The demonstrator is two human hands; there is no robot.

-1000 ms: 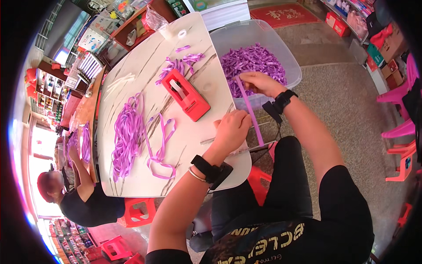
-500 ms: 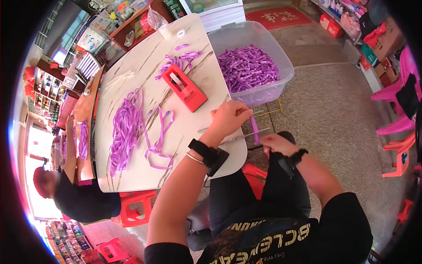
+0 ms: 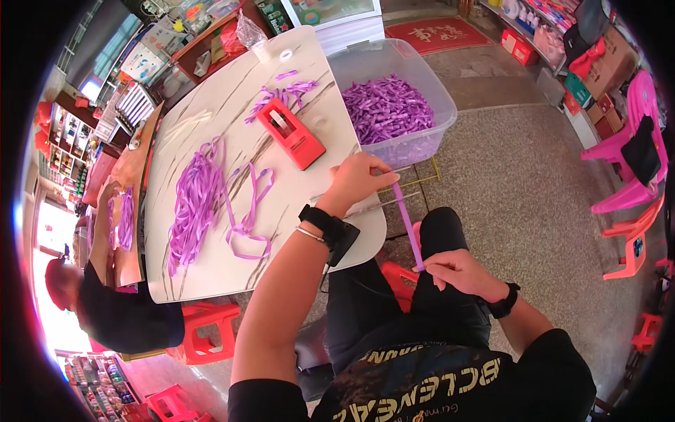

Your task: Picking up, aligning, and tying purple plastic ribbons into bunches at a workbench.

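A flat purple ribbon (image 3: pixel 408 228) is stretched taut between my two hands, off the table's right edge. My left hand (image 3: pixel 362 181) pinches its upper end beside the table corner. Lower down, over my knee, my right hand (image 3: pixel 458 273) grips the other end between thumb and fingers. Thin rods (image 3: pixel 365 205) stick out past the table edge just below my left hand. On the white marbled table (image 3: pixel 211 280) lie a long heap of purple ribbon (image 3: pixel 195 211), a looser ribbon loop (image 3: pixel 251 254) and a red tape dispenser (image 3: pixel 307 150).
Beyond the table's right edge stands a clear plastic bin (image 3: pixel 446 116) filled with short purple ribbon pieces (image 3: pixel 388 109). More cut ribbons (image 3: pixel 288 91) lie behind the dispenser. Another person (image 3: pixel 126 313) sits at the left. Pink chairs (image 3: pixel 622 190) stand at the right.
My right hand has moved down and toward me, away from my left hand. A longer stretch of ribbon now shows between them. The whole view has shifted slightly.
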